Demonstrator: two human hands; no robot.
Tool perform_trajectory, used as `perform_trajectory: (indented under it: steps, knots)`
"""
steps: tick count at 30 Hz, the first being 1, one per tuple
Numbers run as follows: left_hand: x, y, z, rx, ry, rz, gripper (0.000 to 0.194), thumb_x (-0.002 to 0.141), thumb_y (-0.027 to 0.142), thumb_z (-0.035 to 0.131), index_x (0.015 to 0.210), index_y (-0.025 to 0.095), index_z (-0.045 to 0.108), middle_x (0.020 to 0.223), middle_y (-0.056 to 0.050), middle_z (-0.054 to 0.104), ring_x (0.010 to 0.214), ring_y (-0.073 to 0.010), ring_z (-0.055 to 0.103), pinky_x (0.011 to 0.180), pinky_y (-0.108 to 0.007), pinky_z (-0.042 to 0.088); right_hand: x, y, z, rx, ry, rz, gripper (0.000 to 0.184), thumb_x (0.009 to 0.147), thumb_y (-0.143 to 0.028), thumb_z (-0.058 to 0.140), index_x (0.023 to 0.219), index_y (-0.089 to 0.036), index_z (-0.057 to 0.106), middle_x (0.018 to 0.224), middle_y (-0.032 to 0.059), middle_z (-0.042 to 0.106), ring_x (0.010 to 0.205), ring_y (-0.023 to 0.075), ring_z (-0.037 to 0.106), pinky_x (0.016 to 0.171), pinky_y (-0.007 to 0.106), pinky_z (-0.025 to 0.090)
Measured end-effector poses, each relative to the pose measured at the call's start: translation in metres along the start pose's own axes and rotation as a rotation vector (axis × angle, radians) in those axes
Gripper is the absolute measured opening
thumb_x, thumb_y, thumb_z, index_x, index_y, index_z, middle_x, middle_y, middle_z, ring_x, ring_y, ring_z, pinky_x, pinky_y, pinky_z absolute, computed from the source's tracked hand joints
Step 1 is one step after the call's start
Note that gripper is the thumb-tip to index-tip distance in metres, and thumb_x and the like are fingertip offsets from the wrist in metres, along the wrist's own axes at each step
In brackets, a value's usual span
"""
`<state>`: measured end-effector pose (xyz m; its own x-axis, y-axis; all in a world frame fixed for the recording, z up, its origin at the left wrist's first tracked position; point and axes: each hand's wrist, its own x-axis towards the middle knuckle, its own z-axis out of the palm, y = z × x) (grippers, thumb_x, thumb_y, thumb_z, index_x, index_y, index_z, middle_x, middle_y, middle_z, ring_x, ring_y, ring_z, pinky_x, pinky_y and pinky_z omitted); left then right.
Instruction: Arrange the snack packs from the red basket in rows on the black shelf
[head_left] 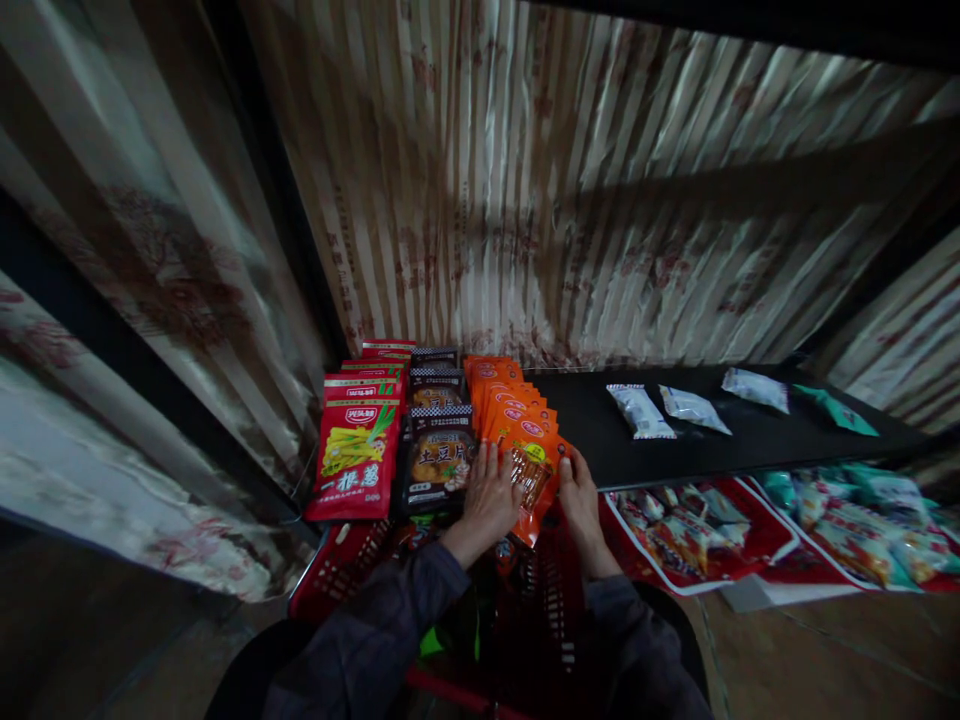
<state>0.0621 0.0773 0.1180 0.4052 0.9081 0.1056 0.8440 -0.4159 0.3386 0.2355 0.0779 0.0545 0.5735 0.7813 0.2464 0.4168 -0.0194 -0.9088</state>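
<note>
Orange snack packets (501, 400) lie overlapping in a row on a black shelf. My left hand (491, 503) rests along the left side of the frontmost orange snack packet (530, 475), its fingers over the edge. On the opposite side, my right hand (581, 500) grips the packet's right edge with thumb and fingers. The packet's lower end sticks out past the shelf front. Just left of my left hand are black potato-chip packets (439, 460), also overlapping. Farther left is a row of red snack packets (356, 455) with green and yellow pictures.
A red basket (345, 570) with more packets stands below, between my knees. Several small white packets (641, 411) and a green one (836, 410) lie on the shelf (585, 420) to the right. Red trays (776, 545) of packets sit lower right. Pleated curtain (525, 200) hangs behind.
</note>
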Motion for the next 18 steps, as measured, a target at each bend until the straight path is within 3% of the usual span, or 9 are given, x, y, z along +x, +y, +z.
perform_trajectory:
  steps: [4,9,18]
  knots:
    - [-0.002,0.009,0.001,0.038,-0.075,-0.048,0.064,0.092,0.033,0.043,0.150,0.005,0.036,0.160,-0.021,0.028,0.150,-0.0317,0.021,0.123,-0.048,0.019,0.008,-0.005,0.005,-0.004,-0.004,0.045,0.070,0.088,-0.063,0.034,0.133,-0.015,0.056,0.139,0.0157,0.057,0.132,0.0299,0.049,0.114,0.046,0.033]
    - [-0.005,0.012,0.004,0.094,-0.033,-0.075,0.065,0.093,0.036,0.042,0.150,0.005,0.036,0.159,-0.022,0.029,0.150,-0.0347,0.020,0.122,-0.054,0.015,0.018,-0.001,0.008,-0.023,-0.032,0.040,0.072,0.085,-0.064,0.036,0.132,-0.012,0.057,0.143,0.0179,0.053,0.136,0.0320,0.045,0.115,0.047,0.030]
    - [0.003,0.003,-0.008,0.129,-0.020,-0.119,0.063,0.095,0.034,0.038,0.150,0.003,0.035,0.158,-0.022,0.032,0.149,-0.0337,0.023,0.123,-0.050,0.013,0.028,0.005,0.014,-0.078,-0.091,-0.036,0.067,0.087,-0.060,0.036,0.130,-0.013,0.057,0.145,0.0181,0.051,0.140,0.0297,0.039,0.117,0.047,0.027]
